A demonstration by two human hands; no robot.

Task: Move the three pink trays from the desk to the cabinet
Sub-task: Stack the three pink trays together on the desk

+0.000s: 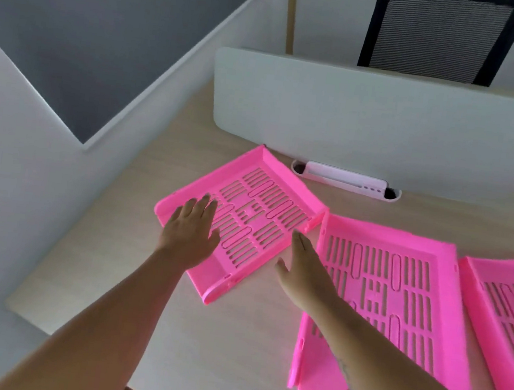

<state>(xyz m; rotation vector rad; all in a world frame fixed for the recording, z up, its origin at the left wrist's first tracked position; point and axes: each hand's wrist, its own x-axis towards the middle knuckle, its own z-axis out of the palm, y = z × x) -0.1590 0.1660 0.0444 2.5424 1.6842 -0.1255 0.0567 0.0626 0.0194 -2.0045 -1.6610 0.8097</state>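
Three bright pink slotted trays lie on a light wooden desk [231, 337]. The left tray [267, 206] is turned at an angle. The middle tray [398, 296] lies straight beside it, and the right tray [512, 317] is cut off by the frame edge. My left hand [191, 233] is over the left tray's near-left edge, fingers spread, palm down. My right hand [307, 272] hovers between the left and middle trays, fingers extended, holding nothing. My right forearm covers part of the middle tray. No cabinet is in view.
A white partition screen [371, 121] stands along the desk's far edge, with a white cable slot cover [345, 179] at its foot. A black mesh chair back [437, 35] rises behind it. A wall with a grey panel [91, 28] is at the left.
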